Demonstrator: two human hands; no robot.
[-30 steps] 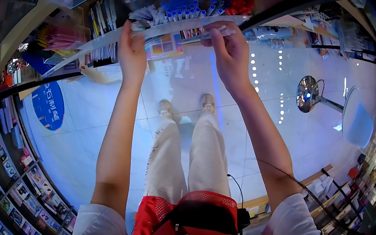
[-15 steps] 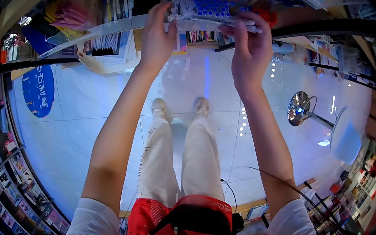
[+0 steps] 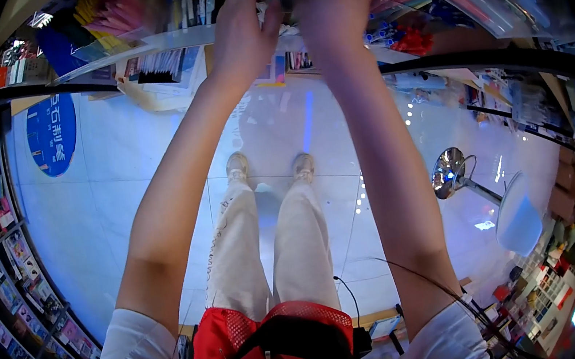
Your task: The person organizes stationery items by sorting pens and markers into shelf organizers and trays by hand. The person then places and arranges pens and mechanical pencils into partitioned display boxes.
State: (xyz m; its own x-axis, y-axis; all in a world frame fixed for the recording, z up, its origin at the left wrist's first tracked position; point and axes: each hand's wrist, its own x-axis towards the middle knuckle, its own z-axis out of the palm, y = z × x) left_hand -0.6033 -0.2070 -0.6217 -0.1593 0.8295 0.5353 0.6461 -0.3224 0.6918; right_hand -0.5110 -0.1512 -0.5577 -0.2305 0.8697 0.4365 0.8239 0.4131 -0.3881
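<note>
My left hand (image 3: pixel 244 35) reaches to the front of the pen display at the top, fingers curled and thumb bent toward them. What lies between them is dark and hidden. My right hand (image 3: pixel 331 8) is beside it, smeared by motion, with its fingers lost in shadow inside the display. Several pens (image 3: pixel 193 2) stand upright left of my left hand. Blue-capped pens (image 3: pixel 385 35) and a bright red fluffy item (image 3: pixel 414 42) lie right of my right wrist.
A clear shelf lip (image 3: pixel 137 51) runs along the display front. Pink and yellow items (image 3: pixel 114 16) fill its left side. A white stool (image 3: pixel 520 213) stands right on the tiled floor (image 3: pixel 150 144). Racks of small packages (image 3: pixel 19 254) line the left.
My right hand has moved up and left, deeper into the display, from the blue-dotted pens. It held thin pen-like sticks earlier. My left hand has shifted slightly upward.
</note>
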